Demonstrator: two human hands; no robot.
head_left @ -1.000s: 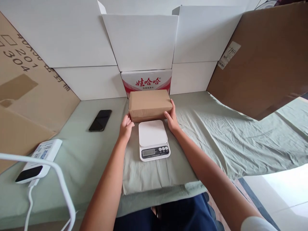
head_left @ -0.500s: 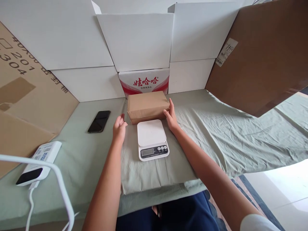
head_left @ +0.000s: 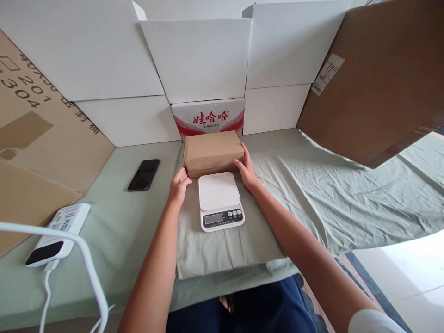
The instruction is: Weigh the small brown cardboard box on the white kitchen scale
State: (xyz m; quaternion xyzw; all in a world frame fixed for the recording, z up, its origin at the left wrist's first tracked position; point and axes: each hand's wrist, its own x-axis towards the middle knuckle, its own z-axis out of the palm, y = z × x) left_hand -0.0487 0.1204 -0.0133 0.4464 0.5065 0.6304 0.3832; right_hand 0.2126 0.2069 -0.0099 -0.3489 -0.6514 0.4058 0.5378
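Cardboard box [head_left: 213, 145]: sits on the green cloth [head_left: 284, 180], at twelve o'clock from the kitchen scale [head_left: 219, 192], just past its far edge; whether the two touch, I can't make out.
Box's feel: the walls look stiff and the edges square, so I judge it will keep its shape under a moderate squeeze; its weight I can't know by looking. The plain brown surface may slide a little against dry skin.
Where to hold: I favour the two short ends, at three and nine o'clock of the box, low down, palms facing.
My right hand [head_left: 246, 171]: partly spread at the box's four o'clock corner, thumb on the near face, fingers along the short end; it has hold there.
My left hand [head_left: 179, 186]: half curled at the eight o'clock corner, fingers seemingly against the low edge; whether they truly grip is hidden from me.
Black phone [head_left: 144, 175]: flat on the cloth, at ten o'clock from the scale, well apart from my left hand.
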